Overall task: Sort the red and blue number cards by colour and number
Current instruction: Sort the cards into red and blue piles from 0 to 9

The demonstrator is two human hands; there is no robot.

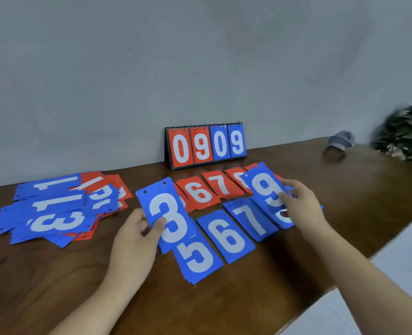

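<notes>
My left hand (pixel 137 240) pinches a blue 3 card (pixel 168 211) by its left edge, lifted over the table. My right hand (pixel 301 204) holds a blue 9 card (pixel 264 187) by its right edge, above the right end of the blue row. On the table lie a blue 5 (pixel 197 257), a blue 6 (pixel 226 235) and a blue 7 (pixel 251 218). Behind them sit a red 6 (pixel 197 192) and a red 7 (pixel 222 183), with more red cards partly hidden under the 9. A mixed heap of blue and red cards (pixel 55 209) lies at the left.
A flip scoreboard (pixel 206 146) reading 0909 stands against the grey wall. A small grey object (pixel 340 140) and a green plant (pixel 408 134) sit at the far right. The wooden table's edge (pixel 345 284) runs diagonally at the right, with pale floor beyond.
</notes>
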